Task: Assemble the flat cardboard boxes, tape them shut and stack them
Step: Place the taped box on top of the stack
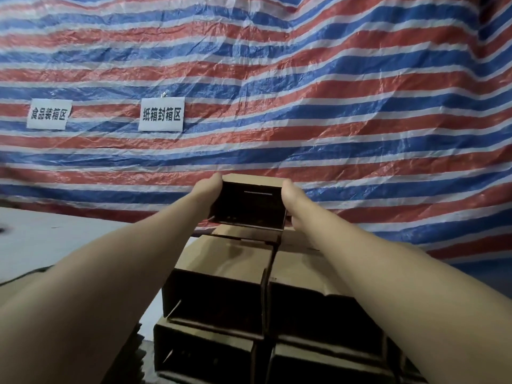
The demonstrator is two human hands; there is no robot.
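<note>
Nearest, stacked cardboard boxes [221, 261], brown, in two columns, dark sides facing the camera, no print readable. Above them, held between both outstretched arms, a small cardboard box [250, 205], just over the top of the stack. Left hand [209, 189] pressed against its left side, right hand [291, 199] against its right side; fingers hidden behind the box, so curl impossible to tell. Behind, a red, white and blue striped tarp [360, 92] bearing two white signs: "食品装箱区" [49, 114] and "纸箱封箱区" [161, 114].
</note>
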